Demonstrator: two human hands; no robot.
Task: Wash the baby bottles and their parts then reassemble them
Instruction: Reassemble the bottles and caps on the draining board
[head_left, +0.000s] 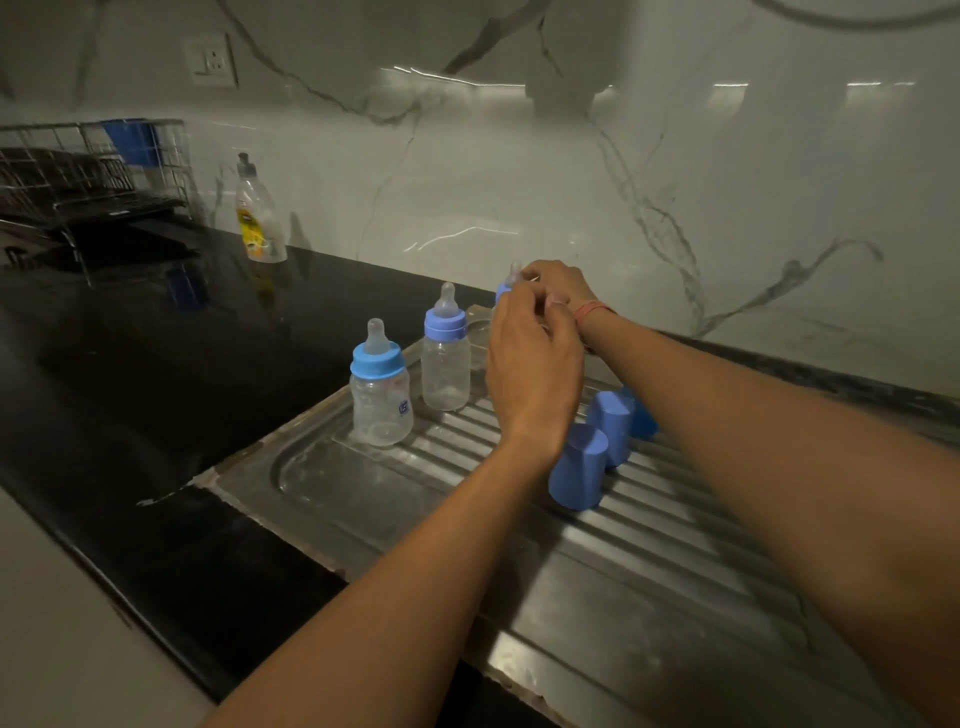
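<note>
A single wide-angle view comes from a camera worn on the person's head, looking forward and down across the black worktop (156, 374) toward a marble wall (519, 182). It sits close: both forearms reach in from the bottom edge and fill much of the lower frame. The steel draining board (415, 499) runs diagonally from lower right toward the centre. The wide lens bends straight edges near the borders. A wire dish rack (88, 176) marks the far left. There is no second view to overlap.
</note>
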